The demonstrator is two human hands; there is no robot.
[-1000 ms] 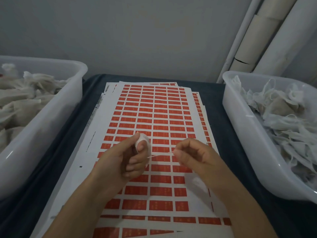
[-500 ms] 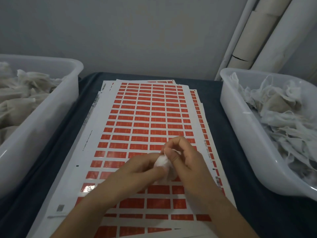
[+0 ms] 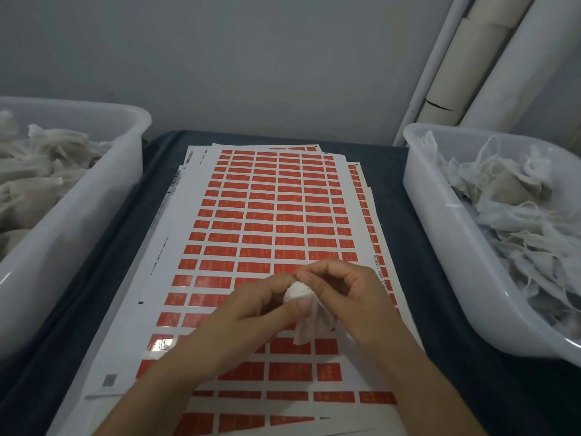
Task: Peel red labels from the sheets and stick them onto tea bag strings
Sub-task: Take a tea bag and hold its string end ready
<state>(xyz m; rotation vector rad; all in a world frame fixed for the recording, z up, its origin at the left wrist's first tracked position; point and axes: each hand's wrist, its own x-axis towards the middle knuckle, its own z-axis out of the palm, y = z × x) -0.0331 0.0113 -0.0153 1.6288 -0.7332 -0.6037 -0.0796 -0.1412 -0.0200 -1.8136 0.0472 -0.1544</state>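
Left hand (image 3: 267, 305) and right hand (image 3: 352, 294) both pinched a small white mesh tea bag (image 3: 303, 306) with curled fingers, above the stacked white sheets of red rectangular labels (image 3: 267, 215) on the dark counter (image 3: 151, 190). Translucent plastic bins of tea bags sat at 9 o'clock (image 3: 94, 196) and 3 o'clock (image 3: 440, 221).

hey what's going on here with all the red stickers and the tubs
A person is tagging tea bags. Both hands meet over the top label sheet: the left hand grips a white tea bag and the right hand pinches at its top, where a speck of red shows. Whether a label is on the string cannot be made out. A white tub on the left and another on the right both hold piles of tea bags.
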